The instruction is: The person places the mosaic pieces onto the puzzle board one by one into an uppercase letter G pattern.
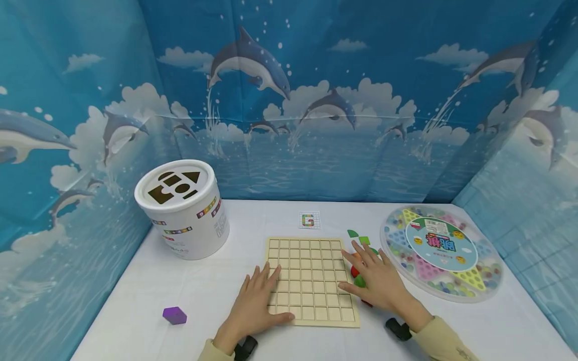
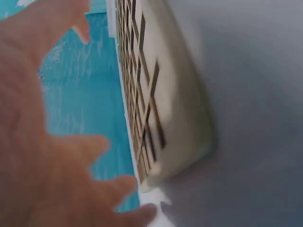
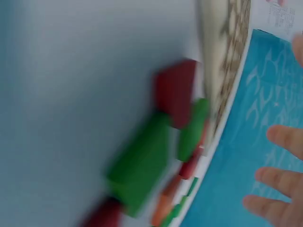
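A square wooden grid board (image 1: 312, 281) lies on the white table between both hands. My left hand (image 1: 253, 303) is spread at its left edge, fingers straight, holding nothing. Over the right edge, my right hand (image 1: 377, 278) is spread too, above a group of coloured blocks. Among them are a green block (image 3: 142, 163) and a dark red block (image 3: 175, 92), blurred in the right wrist view. The right hand hides part of this group in the head view. In the left wrist view the board's thick edge (image 2: 189, 109) shows beside the left fingers.
A white bucket (image 1: 212, 240) with shaped holes in its lid stands at the back left. A purple block (image 1: 174, 315) lies at the front left. Behind the board is a small pattern card (image 1: 309, 220). A round marble board game (image 1: 442, 253) lies at the right.
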Action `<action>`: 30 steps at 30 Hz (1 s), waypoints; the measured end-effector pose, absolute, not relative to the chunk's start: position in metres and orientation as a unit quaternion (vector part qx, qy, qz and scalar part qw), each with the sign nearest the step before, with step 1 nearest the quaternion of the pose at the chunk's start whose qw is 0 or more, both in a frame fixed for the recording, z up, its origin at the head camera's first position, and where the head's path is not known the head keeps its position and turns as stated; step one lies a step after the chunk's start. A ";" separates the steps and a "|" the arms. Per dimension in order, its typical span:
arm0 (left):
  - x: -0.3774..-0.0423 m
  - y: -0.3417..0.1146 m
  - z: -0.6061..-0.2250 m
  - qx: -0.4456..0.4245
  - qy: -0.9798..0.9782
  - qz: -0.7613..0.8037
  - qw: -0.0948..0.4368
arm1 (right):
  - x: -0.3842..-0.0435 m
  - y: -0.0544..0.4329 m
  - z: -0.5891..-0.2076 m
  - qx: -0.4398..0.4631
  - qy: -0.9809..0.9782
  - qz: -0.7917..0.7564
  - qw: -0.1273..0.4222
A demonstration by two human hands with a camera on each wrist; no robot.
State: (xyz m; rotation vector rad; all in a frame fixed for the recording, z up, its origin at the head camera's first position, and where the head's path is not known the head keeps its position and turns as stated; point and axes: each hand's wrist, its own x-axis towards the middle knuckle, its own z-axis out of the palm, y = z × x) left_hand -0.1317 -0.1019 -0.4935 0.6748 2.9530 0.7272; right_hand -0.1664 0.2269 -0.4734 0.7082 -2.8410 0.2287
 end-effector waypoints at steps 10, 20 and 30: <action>-0.121 -0.113 -0.511 0.237 0.928 0.284 0.042 | -0.180 0.236 -0.487 0.246 -0.940 0.146 0.185; -0.121 -0.111 -0.526 0.198 0.936 0.290 -0.021 | -0.210 0.248 -0.471 0.169 -0.957 0.214 0.101; -0.126 -0.108 -0.533 0.181 0.946 0.257 -0.077 | -0.250 0.249 -0.457 0.095 -0.973 0.210 -0.004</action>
